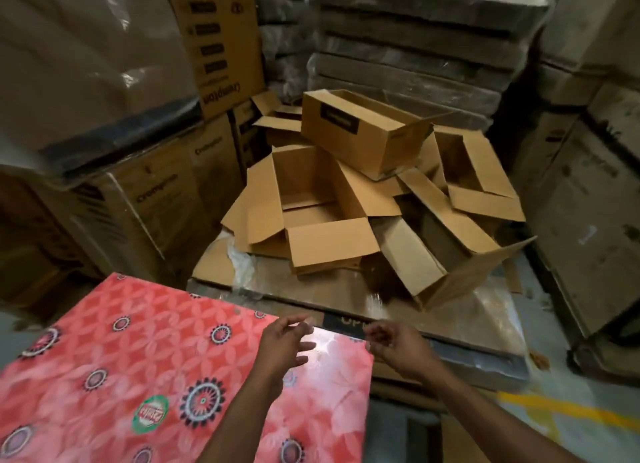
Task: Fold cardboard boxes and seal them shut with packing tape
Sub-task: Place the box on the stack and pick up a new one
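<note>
Several folded-up brown cardboard boxes lie in a heap ahead of me on a wrapped pallet. The nearest one (pixel 311 199) stands upright with its top flaps spread open. Another box (pixel 360 130) with a black label lies tilted on top of the heap. A third box (pixel 446 251) lies on its side at the right. My left hand (pixel 284 341) hovers over the far corner of the red table with loosely curled fingers and holds nothing. My right hand (pixel 394 341) hangs just past the table's edge, fingers loosely curled, empty. No tape is in view.
A red patterned table top (pixel 121 376) fills the lower left. Tall stacks of printed cartons (pixel 156 199) stand at the left, wrapped dark stacks (pixel 415 37) behind the heap, more cartons (pixel 588 203) at the right. The wrapped pallet (pixel 467 310) carries the boxes.
</note>
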Action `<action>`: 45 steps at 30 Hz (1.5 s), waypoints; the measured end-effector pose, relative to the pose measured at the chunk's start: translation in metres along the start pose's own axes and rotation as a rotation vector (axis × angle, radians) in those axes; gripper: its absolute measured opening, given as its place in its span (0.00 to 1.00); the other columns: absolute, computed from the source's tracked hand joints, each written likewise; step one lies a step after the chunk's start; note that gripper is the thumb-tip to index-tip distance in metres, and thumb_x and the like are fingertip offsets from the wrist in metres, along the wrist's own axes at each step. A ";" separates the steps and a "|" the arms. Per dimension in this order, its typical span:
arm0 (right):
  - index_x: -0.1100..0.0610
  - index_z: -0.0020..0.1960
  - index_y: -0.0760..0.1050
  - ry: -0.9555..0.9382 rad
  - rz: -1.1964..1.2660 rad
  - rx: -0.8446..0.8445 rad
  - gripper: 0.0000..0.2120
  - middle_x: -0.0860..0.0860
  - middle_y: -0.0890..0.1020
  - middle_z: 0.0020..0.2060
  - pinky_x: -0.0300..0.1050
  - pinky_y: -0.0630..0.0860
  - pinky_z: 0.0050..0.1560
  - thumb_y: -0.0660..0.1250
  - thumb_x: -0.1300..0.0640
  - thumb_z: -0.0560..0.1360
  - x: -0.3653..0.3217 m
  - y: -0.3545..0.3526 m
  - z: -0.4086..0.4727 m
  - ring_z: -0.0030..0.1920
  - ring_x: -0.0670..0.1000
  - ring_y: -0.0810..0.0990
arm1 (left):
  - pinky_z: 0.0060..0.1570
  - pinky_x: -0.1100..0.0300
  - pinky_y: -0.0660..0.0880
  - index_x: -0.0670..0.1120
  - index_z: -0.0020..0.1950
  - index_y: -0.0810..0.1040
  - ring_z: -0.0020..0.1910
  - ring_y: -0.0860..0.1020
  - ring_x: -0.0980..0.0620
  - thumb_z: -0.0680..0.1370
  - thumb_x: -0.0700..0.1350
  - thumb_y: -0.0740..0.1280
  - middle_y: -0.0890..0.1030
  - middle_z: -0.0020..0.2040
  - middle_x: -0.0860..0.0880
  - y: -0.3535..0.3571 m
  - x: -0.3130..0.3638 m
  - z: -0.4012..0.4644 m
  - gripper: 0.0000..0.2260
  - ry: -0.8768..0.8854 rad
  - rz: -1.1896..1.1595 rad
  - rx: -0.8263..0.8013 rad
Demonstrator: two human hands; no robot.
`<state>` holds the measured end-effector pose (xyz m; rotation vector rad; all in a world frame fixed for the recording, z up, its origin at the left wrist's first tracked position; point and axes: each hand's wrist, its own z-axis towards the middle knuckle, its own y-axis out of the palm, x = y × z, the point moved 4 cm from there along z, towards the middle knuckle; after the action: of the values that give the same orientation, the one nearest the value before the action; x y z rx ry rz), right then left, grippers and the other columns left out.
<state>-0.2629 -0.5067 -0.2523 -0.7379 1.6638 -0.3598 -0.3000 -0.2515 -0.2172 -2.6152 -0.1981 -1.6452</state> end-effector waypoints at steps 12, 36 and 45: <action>0.48 0.79 0.63 -0.334 -0.561 0.184 0.30 0.53 0.66 0.79 0.63 0.63 0.75 0.66 0.43 0.80 -0.103 0.016 0.325 0.79 0.58 0.60 | 0.46 0.51 0.77 0.52 0.58 0.78 0.47 0.77 0.49 0.82 0.52 0.70 0.78 0.49 0.49 -0.002 0.059 0.234 0.07 -0.081 -0.025 0.141; 0.50 0.56 0.82 -0.349 -0.462 0.476 0.14 0.48 0.83 0.54 0.53 0.69 0.64 0.78 0.51 0.72 -0.214 0.071 0.194 0.60 0.50 0.75 | 0.41 0.59 0.79 0.54 0.62 0.83 0.48 0.84 0.55 0.77 0.64 0.70 0.87 0.54 0.53 -0.129 0.077 0.133 0.20 0.012 -0.216 -0.087; 0.52 0.53 0.84 -0.366 -0.426 0.506 0.14 0.49 0.84 0.52 0.52 0.75 0.62 0.80 0.55 0.69 -0.245 0.096 0.105 0.59 0.51 0.77 | 0.32 0.59 0.78 0.51 0.64 0.80 0.48 0.83 0.47 0.75 0.58 0.76 0.85 0.54 0.46 -0.168 0.092 0.080 0.21 0.006 -0.180 -0.030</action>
<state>-0.1690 -0.2610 -0.1482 -0.7142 1.0020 -0.8571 -0.2111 -0.0687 -0.1746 -2.6844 -0.4228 -1.7216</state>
